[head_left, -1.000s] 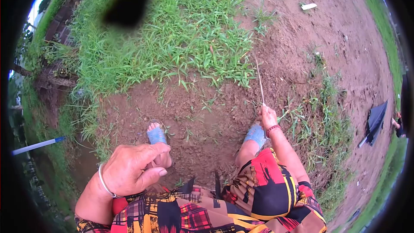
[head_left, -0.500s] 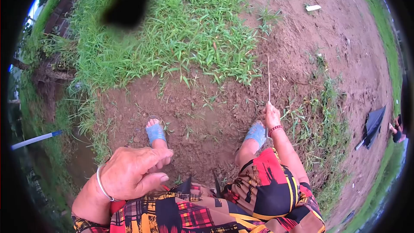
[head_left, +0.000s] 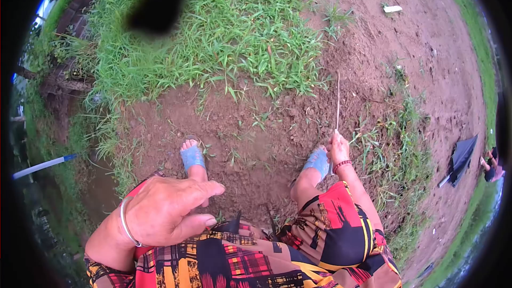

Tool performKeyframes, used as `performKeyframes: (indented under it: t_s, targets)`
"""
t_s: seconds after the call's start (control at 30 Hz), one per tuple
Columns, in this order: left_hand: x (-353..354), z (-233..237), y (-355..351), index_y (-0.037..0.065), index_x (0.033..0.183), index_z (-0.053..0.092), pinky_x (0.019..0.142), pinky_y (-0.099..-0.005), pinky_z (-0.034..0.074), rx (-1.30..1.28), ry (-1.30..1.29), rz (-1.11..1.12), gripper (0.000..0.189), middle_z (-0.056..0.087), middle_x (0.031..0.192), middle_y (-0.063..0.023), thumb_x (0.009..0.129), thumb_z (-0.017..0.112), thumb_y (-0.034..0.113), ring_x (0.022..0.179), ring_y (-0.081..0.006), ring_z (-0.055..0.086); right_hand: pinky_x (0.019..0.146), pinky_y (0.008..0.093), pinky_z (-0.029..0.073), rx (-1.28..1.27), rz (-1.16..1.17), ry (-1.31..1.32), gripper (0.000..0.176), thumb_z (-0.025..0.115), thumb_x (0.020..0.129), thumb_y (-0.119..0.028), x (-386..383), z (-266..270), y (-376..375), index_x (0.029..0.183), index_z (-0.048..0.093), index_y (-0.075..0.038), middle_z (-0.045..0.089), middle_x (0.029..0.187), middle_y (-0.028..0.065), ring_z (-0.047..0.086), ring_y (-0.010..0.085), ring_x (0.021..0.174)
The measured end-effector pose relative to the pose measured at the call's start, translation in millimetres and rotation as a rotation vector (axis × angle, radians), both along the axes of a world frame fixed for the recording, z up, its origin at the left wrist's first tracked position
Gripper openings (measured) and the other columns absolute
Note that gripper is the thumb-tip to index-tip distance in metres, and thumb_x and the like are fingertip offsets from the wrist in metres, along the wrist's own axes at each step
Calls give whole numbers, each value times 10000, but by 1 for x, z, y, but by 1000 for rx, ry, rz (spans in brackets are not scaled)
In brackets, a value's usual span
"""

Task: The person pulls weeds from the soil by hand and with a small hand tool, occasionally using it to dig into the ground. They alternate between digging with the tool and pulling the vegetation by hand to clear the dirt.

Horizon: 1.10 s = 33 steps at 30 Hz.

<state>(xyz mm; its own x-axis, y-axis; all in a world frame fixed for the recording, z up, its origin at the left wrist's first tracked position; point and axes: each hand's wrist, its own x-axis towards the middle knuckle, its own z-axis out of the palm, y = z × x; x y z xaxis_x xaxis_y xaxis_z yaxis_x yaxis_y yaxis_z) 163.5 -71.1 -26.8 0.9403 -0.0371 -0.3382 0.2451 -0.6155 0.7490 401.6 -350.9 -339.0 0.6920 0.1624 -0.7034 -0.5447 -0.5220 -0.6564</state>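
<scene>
My left hand (head_left: 168, 210), with a silver bangle at the wrist, hovers in front of my left knee area over the patterned cloth (head_left: 234, 261). Its thumb and fingers are apart and hold nothing. Down by my right foot (head_left: 318, 162), my right hand (head_left: 340, 149) is closed around a long thin tool (head_left: 337, 101), like a narrow rod. The tool points away from me, its far end against the brown soil (head_left: 298, 122) right of the grass edge. A red beaded bracelet circles that wrist. My fingers hide the tool's grip.
Thick green grass (head_left: 229, 32) grows ahead. My left foot (head_left: 192, 154) stands on bare soil. A blue-white pole (head_left: 45, 166) juts in at left beside muddy water (head_left: 98, 186). At right lie a dark umbrella (head_left: 461, 160) and a white scrap (head_left: 392, 9); another person (head_left: 492, 168) is at the far edge.
My left hand's thumb and fingers have spread a little wider. The right hand and tool sit slightly lower in view, and the view has shifted a bit.
</scene>
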Motion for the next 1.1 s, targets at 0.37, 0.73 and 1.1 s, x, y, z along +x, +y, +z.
performKeyframes:
  t_s: [0.37,0.73,1.1]
  targets:
    - [4,0,-2,33,1109,507,583,-371,491,-32,39,20,443,586,754,-112,713,671,146,671,-293,604,374,306,372,-51,325,-144,432,403,900,-430,-40,-52,-38,713,544,-67,492,504,32,456,142,388]
    - [4,-5,-3,29,1109,501,567,-373,480,15,49,12,441,583,762,-103,727,668,173,657,-295,597,292,267,311,178,-337,-67,404,378,910,-471,46,9,51,715,442,-123,382,472,-24,360,96,332]
    - [1,-4,2,40,1119,495,544,-346,475,-5,20,-18,415,584,737,-76,756,631,188,632,-272,599,319,271,318,-54,212,185,416,392,898,-454,-26,1,-32,691,488,-106,427,489,-2,371,102,343]
